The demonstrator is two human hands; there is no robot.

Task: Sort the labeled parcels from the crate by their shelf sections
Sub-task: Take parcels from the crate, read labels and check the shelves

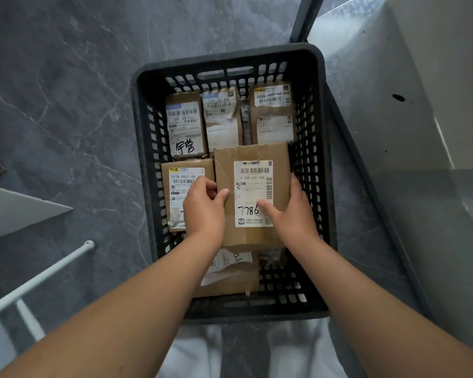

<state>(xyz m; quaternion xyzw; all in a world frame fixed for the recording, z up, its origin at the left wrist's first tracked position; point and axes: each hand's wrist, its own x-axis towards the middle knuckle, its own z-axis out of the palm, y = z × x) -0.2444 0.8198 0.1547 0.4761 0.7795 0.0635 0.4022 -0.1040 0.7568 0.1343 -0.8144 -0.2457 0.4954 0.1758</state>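
At the far left we see a white metal rod [39, 279] with a round end, and above it a pale flat panel [17, 211] cut off by the edge; what they belong to we cannot tell. The floor [66, 91] is dark grey stone with thin white veins.

In the middle stands the crate [318, 186], black plastic with lattice walls and slot handles. Inside lie several brown cardboard parcels with white printed labels. The parcel at the back left [185, 124] carries black handwritten characters. The one at the front left [181, 186] reads "502B P021-00", and our left hand [202, 211] hides part of its label.

The left hand and the right hand [292, 214] hold the top parcel [253, 192], a flat rectangular carton with wrinkled tape. It rests above the others in the centre right of the crate. The left grip is clamped on its left edge, the thumb on the top face; the right grip is clamped on its right edge, the thumb pressing on the label beside the handwritten "7786". The small print is too blurred to read.

Under it another parcel [230, 279] is mostly hidden. At the right, a pale grey shelf surface [393, 105] slopes away, partly cut off.
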